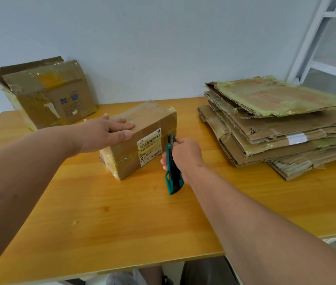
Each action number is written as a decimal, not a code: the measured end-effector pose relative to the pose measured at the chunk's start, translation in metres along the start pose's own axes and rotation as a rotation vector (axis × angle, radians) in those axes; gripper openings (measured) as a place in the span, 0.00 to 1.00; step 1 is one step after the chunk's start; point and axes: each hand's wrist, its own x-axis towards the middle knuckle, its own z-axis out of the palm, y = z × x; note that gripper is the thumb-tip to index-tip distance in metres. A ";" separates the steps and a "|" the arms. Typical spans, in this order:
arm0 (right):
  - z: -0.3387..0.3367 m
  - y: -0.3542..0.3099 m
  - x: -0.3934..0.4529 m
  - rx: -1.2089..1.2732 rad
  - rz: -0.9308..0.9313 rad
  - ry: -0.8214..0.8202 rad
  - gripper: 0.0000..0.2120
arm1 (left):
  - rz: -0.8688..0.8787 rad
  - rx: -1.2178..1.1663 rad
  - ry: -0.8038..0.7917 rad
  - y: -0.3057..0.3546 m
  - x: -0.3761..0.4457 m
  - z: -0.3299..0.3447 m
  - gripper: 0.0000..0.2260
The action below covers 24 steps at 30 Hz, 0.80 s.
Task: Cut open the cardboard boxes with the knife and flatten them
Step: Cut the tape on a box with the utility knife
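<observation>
Knife (172, 161) at box (138, 138) right edge

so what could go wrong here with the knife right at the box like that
1. The left hand lies flat on top of the taped box, close to where the right hand holds the knife at its edge; a slip could reach the fingers.
2. The box is steadied only from above, so it may slide on the smooth table under the cut.

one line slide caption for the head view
Left hand presses on a taped box while the right hand holds a green knife at its end, flattened cardboard stacked alongside.
</observation>
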 end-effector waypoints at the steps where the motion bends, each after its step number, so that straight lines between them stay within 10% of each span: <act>1: 0.003 0.001 -0.002 -0.031 -0.002 -0.022 0.12 | -0.002 -0.001 0.000 0.000 0.000 0.000 0.27; 11: 0.023 0.013 -0.028 -0.056 0.001 -0.158 0.09 | 0.013 0.036 0.023 0.005 -0.007 0.003 0.24; 18: 0.014 0.005 -0.022 -0.194 -0.032 -0.229 0.20 | -0.019 -0.355 -0.306 -0.005 -0.026 -0.028 0.36; 24: 0.014 0.006 -0.025 -0.101 0.014 -0.237 0.16 | 0.006 -0.160 -0.168 -0.010 -0.030 -0.016 0.38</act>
